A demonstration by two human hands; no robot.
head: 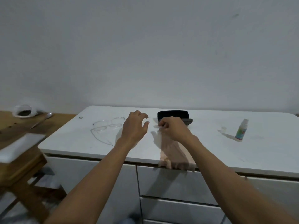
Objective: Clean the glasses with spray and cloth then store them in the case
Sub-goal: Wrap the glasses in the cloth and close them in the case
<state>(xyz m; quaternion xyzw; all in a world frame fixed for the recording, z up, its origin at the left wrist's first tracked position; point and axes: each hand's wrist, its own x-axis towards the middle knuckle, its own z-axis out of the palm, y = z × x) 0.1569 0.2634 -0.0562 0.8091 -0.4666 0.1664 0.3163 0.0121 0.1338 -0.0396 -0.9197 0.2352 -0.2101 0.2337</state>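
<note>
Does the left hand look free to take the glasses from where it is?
Probably yes: the left hand hovers open just right of the glasses, which lie unfolded on the white countertop with nothing between them.

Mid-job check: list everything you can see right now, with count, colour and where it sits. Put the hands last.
glasses: one, thin clear-wire frame, on the cabinet top, left of the hands, arms unfolded
case: one, black, open, at the back of the top, behind the right hand
cloth: one, pale pink, on the top, its near end hanging over the front edge
spray bottle: one, white with green label, upright, right side
cap: one, small, clear, just left of the bottle
cabinet top: one, white, with drawers below
wooden table: one, brown, far left
plastic bag: one, white, on the wooden table
left hand: fingers spread, holding nothing
right hand: fingers pinching the cloth's far end
</note>
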